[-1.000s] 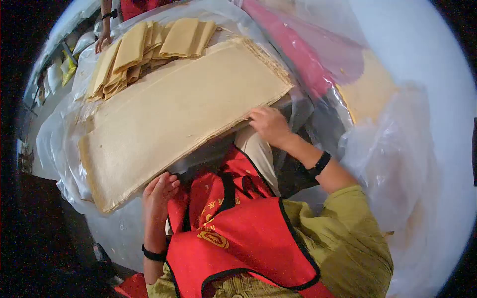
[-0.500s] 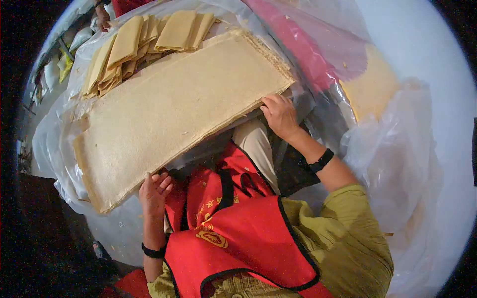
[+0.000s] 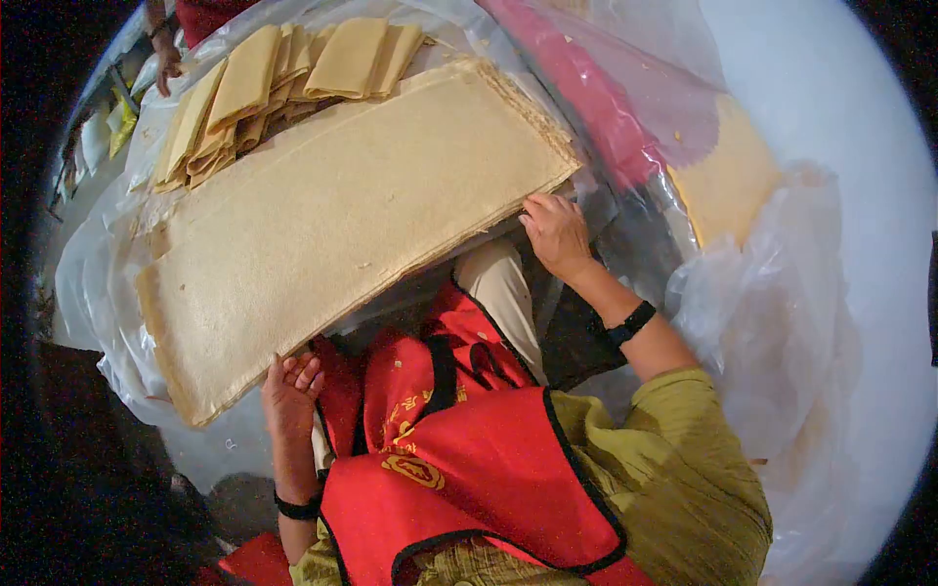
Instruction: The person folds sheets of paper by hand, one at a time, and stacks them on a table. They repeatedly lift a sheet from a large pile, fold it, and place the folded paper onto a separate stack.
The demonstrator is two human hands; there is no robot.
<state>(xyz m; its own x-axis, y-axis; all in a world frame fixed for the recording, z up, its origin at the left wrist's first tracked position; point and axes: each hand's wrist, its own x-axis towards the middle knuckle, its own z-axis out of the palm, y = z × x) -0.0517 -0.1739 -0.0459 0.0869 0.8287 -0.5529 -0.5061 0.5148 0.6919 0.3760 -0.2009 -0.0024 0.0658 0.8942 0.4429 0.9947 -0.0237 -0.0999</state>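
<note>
A stack of large, thin tan sheets [image 3: 362, 215], looking like tofu skin, lies slantwise in front of me. My left hand [image 3: 291, 396] is at its near edge toward the left, thumb and forefinger closed on the edge of a sheet, the other fingers loosely curled. Toward the right end of that same edge, my right hand [image 3: 557, 234] pinches the sheet with its fingertips. How many layers each hand grips is hidden. Folded sheets [image 3: 244, 83] of the same material are piled along the far side of the stack.
Clear plastic sheeting [image 3: 98, 283] spreads under and around the stack. Pink plastic [image 3: 606, 117] and a yellowish slab [image 3: 723, 176] lie to the right, beside crumpled plastic [image 3: 772, 293]. Another person's hand [image 3: 168, 68] hangs at the upper left.
My left hand has shifted slightly left and down along the near edge. My right hand has hardly moved. The other person's hand has moved left and down at the upper left.
</note>
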